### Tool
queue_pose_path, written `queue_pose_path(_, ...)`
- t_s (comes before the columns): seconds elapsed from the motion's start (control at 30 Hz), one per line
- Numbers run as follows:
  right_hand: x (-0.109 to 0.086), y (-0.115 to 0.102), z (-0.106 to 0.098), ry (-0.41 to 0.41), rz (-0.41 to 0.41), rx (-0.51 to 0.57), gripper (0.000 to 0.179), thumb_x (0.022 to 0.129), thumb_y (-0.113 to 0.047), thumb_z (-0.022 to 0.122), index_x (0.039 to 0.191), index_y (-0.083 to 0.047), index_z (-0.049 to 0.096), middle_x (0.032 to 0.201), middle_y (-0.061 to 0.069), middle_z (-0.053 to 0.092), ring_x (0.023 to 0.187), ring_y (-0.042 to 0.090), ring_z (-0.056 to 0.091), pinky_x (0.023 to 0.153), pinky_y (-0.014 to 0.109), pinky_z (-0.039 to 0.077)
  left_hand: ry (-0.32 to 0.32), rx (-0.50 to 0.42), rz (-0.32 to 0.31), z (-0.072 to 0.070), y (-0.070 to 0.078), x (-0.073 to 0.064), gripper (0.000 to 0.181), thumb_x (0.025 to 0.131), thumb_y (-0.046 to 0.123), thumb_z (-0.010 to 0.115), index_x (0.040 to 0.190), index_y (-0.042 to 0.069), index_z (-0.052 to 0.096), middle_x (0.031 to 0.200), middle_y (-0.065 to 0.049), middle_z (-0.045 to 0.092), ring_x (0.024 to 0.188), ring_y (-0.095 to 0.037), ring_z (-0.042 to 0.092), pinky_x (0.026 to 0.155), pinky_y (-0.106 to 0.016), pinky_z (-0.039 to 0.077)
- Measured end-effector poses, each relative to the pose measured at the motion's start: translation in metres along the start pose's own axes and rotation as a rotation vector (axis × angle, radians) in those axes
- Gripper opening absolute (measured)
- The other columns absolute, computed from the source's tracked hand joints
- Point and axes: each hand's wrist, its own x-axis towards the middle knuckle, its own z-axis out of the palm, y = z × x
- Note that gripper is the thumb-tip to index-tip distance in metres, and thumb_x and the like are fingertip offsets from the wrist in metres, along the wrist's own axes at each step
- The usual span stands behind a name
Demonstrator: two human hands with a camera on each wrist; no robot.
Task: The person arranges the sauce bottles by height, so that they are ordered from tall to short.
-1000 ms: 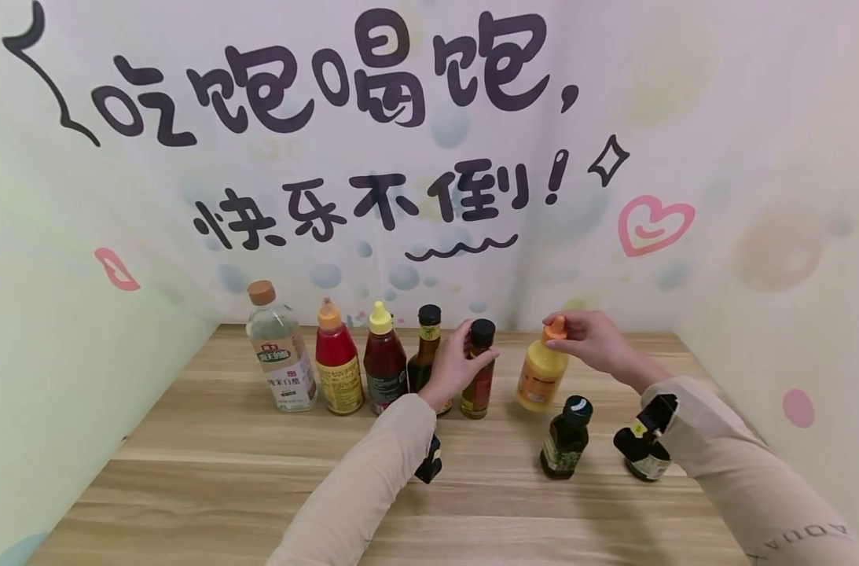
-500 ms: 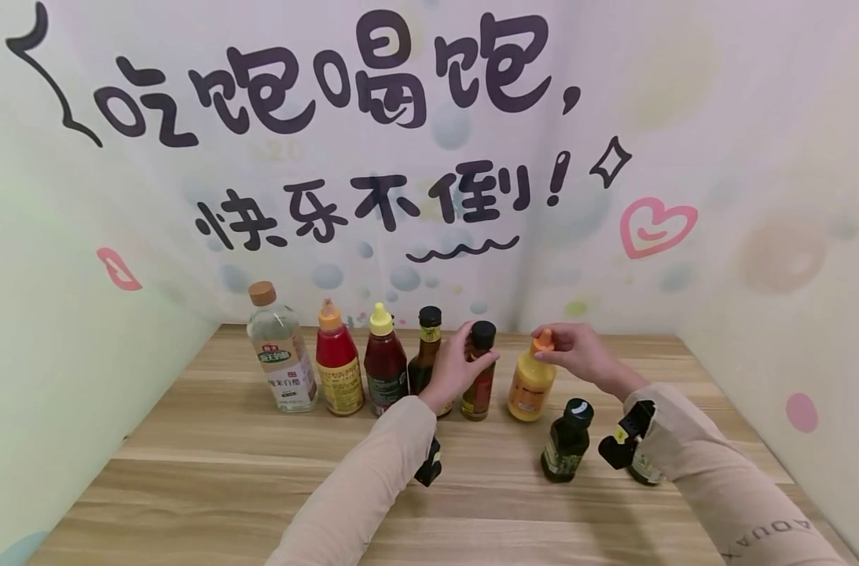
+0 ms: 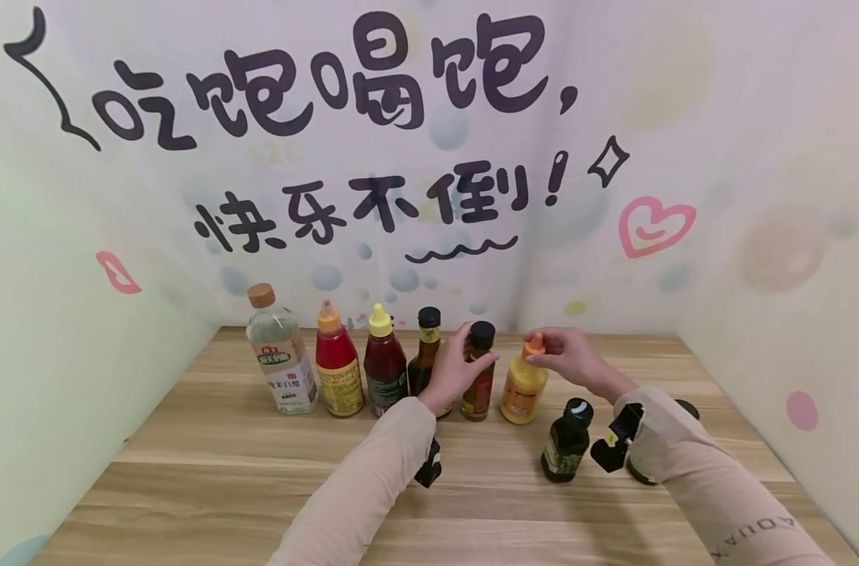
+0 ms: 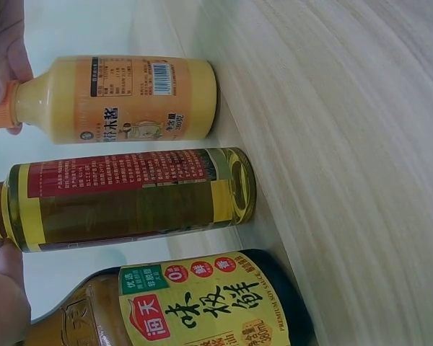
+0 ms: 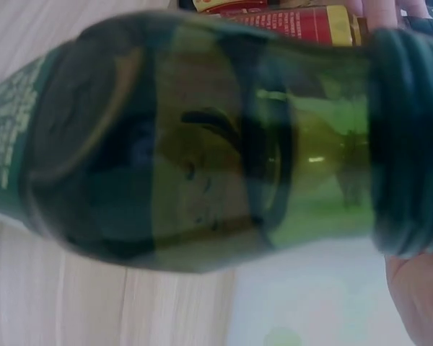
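Observation:
My left hand [image 3: 453, 369] grips the neck of a slim glass bottle [image 3: 479, 393] with a black cap; in the left wrist view this bottle has a red label [image 4: 123, 173] and yellowish liquid. To its right, my right hand [image 3: 574, 358] pinches the orange cap of a yellow squeeze bottle [image 3: 523, 393]. That bottle stands upright on the table, a small gap from the slim bottle. A soy sauce bottle [image 4: 202, 303] is just left of the slim bottle, partly behind my left hand in the head view.
Leftward along the row stand a dark red squeeze bottle [image 3: 385, 369], a red squeeze bottle [image 3: 339, 377] and a clear vinegar bottle [image 3: 280, 354]. In front of the right hand is a dark green bottle [image 3: 566, 444]. Another dark bottle [image 3: 641, 468] is mostly hidden by the right sleeve.
My right hand has brought the yellow squeeze bottle left and down, closer to the slim bottle, and it now stands straighter. The left hand has stayed in place.

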Motion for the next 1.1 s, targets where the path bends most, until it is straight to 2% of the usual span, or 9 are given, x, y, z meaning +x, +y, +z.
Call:
queue_pose_path(0.37, 0.001, -0.001, 0.004, 0.004, -0.006, -0.007, 0.035, 0.08, -0.004, 0.064, 0.111, 0.008, 0.055, 0.104, 0.023, 0.059, 0.096, 0.031, 0.058, 0.075, 0.033, 0.05, -0.009, -0.013, -0.026, -0.001, 0.002, -0.001, 0.051, 0.08, 0.019, 0.066, 0.125, 0.005, 0.045, 0.11, -0.01, 0.059, 0.1, -0.019, 0.056, 0.085, -0.031, 0.045)
queue_pose_path(0.6, 0.0, -0.002, 0.003, -0.011, 0.001, -0.005, 0.037, 0.079, -0.004, 0.064, 0.113, 0.008, 0.053, 0.104, 0.023, 0.059, 0.094, 0.03, 0.058, 0.074, 0.033, 0.05, -0.006, 0.021, -0.036, 0.0, 0.004, -0.002, 0.053, 0.081, 0.021, 0.065, 0.126, 0.005, 0.044, 0.108, -0.011, 0.06, 0.097, -0.019, 0.057, 0.081, -0.032, 0.046)
queue_pose_path(0.87, -0.002, -0.005, -0.002, -0.099, 0.023, -0.033, 0.045, 0.081, -0.011, 0.064, 0.119, 0.007, 0.049, 0.113, 0.023, 0.055, 0.103, 0.033, 0.053, 0.083, 0.04, 0.045, -0.001, 0.052, -0.04, 0.0, 0.004, -0.002, 0.051, 0.081, 0.022, 0.065, 0.125, 0.005, 0.044, 0.107, -0.01, 0.06, 0.093, -0.02, 0.057, 0.079, -0.033, 0.047)
queue_pose_path(1.1, -0.006, -0.007, -0.01, -0.142, 0.043, -0.018, 0.057, 0.083, -0.017, 0.063, 0.129, 0.005, 0.038, 0.124, 0.026, 0.045, 0.114, 0.039, 0.043, 0.089, 0.046, 0.039, 0.021, 0.024, -0.065, 0.002, 0.011, -0.001, 0.05, 0.08, 0.017, 0.066, 0.124, 0.005, 0.045, 0.112, -0.012, 0.057, 0.101, -0.023, 0.054, 0.085, -0.037, 0.043)
